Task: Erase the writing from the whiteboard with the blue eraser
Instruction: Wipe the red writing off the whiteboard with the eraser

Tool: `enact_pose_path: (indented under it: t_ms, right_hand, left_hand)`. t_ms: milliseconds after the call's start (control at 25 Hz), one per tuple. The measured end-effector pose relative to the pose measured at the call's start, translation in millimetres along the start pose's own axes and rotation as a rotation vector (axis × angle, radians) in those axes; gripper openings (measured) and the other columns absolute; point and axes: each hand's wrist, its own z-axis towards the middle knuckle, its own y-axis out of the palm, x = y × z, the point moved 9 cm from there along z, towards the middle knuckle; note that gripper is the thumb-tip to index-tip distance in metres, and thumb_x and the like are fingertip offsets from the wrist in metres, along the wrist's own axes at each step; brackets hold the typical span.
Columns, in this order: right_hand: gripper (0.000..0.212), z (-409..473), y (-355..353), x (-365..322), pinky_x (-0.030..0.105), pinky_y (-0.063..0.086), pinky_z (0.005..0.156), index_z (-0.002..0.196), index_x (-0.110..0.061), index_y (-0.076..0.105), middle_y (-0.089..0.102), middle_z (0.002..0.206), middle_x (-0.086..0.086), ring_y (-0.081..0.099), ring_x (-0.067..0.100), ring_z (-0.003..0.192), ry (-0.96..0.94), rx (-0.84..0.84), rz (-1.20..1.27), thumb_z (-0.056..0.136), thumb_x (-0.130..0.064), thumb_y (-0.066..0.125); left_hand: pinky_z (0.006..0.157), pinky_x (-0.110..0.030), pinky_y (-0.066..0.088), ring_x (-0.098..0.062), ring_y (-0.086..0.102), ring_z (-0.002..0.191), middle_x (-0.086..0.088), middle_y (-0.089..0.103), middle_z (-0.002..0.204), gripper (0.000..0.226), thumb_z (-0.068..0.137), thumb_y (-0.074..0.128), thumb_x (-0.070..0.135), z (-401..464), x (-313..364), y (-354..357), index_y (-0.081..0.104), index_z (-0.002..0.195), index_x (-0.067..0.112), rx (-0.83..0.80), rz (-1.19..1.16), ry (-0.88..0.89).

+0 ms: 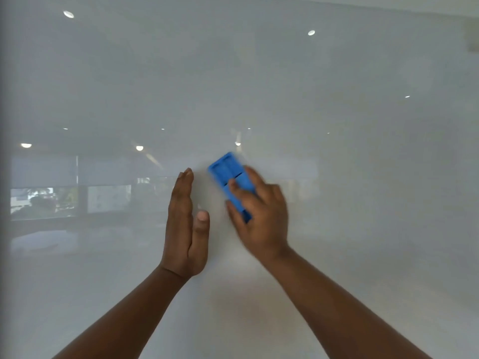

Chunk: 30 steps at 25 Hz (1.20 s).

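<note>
A glossy whiteboard [337,99] fills nearly the whole head view. No writing shows on it; only reflections of ceiling lights and windows. My right hand [261,216] grips the blue eraser [228,174] and presses it flat against the board just right of centre; the eraser tilts up to the left, and hand and eraser look motion-blurred. My left hand [185,226] is held edge-on beside it, fingers straight and together, thumb out, holding nothing. Whether it touches the board is unclear.
The board's left edge [4,177] runs down the left side of the view. A pale wall strip with a small fixture [473,35] shows at the top right, beyond the board's top edge.
</note>
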Motion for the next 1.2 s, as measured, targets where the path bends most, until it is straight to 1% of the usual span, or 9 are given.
enact_pose_path:
  t_ms: [160,360,480,600,680,800,960,1080,1200]
  right_hand:
    - [0.029,-48,20,-46,0.040,0.050,0.081,0.123,-0.029,0.071,0.059,0.147,0.001,0.059,0.025,0.095,-0.217,-0.198,0.097,0.094,-0.031,0.074]
    - [0.024,-115,18,-64,0.039,0.040,0.086,0.124,-0.037,0.067,0.053,0.151,-0.008,0.057,0.022,0.110,-0.579,-0.548,0.098,0.104,-0.030,0.056]
    - [0.022,-128,-8,-30,0.041,0.041,0.091,0.122,-0.036,0.065,0.052,0.153,-0.009,0.058,0.023,0.120,-0.681,-0.634,-0.018,0.103,-0.031,0.057]
    - [0.023,-101,-47,26,0.044,0.041,0.092,0.123,-0.033,0.063,0.052,0.154,-0.004,0.060,0.027,0.121,-0.562,-0.540,-0.123,0.101,-0.027,0.062]
    - [0.028,-65,-68,69,0.048,0.041,0.093,0.124,-0.027,0.063,0.051,0.154,-0.001,0.057,0.030,0.124,-0.262,-0.413,-0.159,0.096,-0.022,0.064]
    - [0.032,-18,-80,100,0.046,0.036,0.095,0.123,-0.019,0.065,0.050,0.154,0.001,0.051,0.029,0.128,0.169,-0.223,-0.094,0.091,-0.016,0.068]
    - [0.044,8,-50,64,0.052,0.035,0.109,0.133,-0.021,0.060,0.052,0.153,-0.001,0.050,0.026,0.133,0.031,-0.547,0.155,0.092,-0.014,0.073]
    - [0.047,7,-63,64,0.049,0.037,0.111,0.132,-0.015,0.058,0.058,0.143,0.004,0.054,0.026,0.129,0.001,-0.558,0.183,0.089,-0.017,0.078]
    - [0.053,-1,-89,80,0.045,0.039,0.109,0.130,-0.009,0.057,0.058,0.140,0.008,0.056,0.026,0.127,0.032,-0.489,0.140,0.086,-0.025,0.083]
  left_hand:
    - [0.123,-0.049,0.032,-0.021,0.036,0.152,-0.009,0.039,0.162,0.072,0.107,0.023,0.053,-8,-22,-38,0.034,0.156,0.002,0.121,-0.074,-0.142]
    - [0.127,-0.027,0.023,-0.014,0.026,0.156,0.000,0.037,0.163,0.063,0.102,0.026,0.052,-10,-16,-23,0.040,0.153,0.018,0.090,-0.064,-0.275]
    - [0.127,-0.025,0.017,-0.015,0.018,0.158,0.003,0.037,0.161,0.068,0.101,0.028,0.054,-16,8,7,0.043,0.153,0.012,-0.043,0.004,-0.259]
    - [0.128,-0.041,0.021,-0.015,0.018,0.158,0.006,0.040,0.159,0.066,0.100,0.038,0.054,-19,25,31,0.045,0.152,0.014,-0.212,0.121,-0.186]
    - [0.125,-0.050,0.026,-0.014,0.017,0.158,0.005,0.040,0.161,0.067,0.098,0.043,0.054,-16,33,49,0.043,0.154,0.018,-0.325,0.170,-0.188]
    - [0.126,-0.051,0.024,-0.016,0.013,0.159,0.004,0.030,0.167,0.081,0.090,0.044,0.058,-3,50,76,0.030,0.161,0.021,-0.430,0.258,-0.193]
    - [0.127,-0.051,0.018,-0.025,0.005,0.161,-0.001,0.008,0.173,0.100,0.089,0.072,0.024,19,77,97,0.006,0.165,0.024,-0.463,0.498,-0.029]
    - [0.122,-0.050,0.026,-0.033,0.033,0.153,-0.007,0.042,0.160,0.103,0.081,0.084,0.020,27,99,102,0.022,0.163,0.016,-0.442,0.698,0.131]
    - [0.110,-0.049,0.042,-0.036,0.060,0.125,-0.011,0.064,0.135,0.080,0.082,0.084,0.019,26,110,115,0.046,0.152,0.008,-0.485,0.695,0.176]
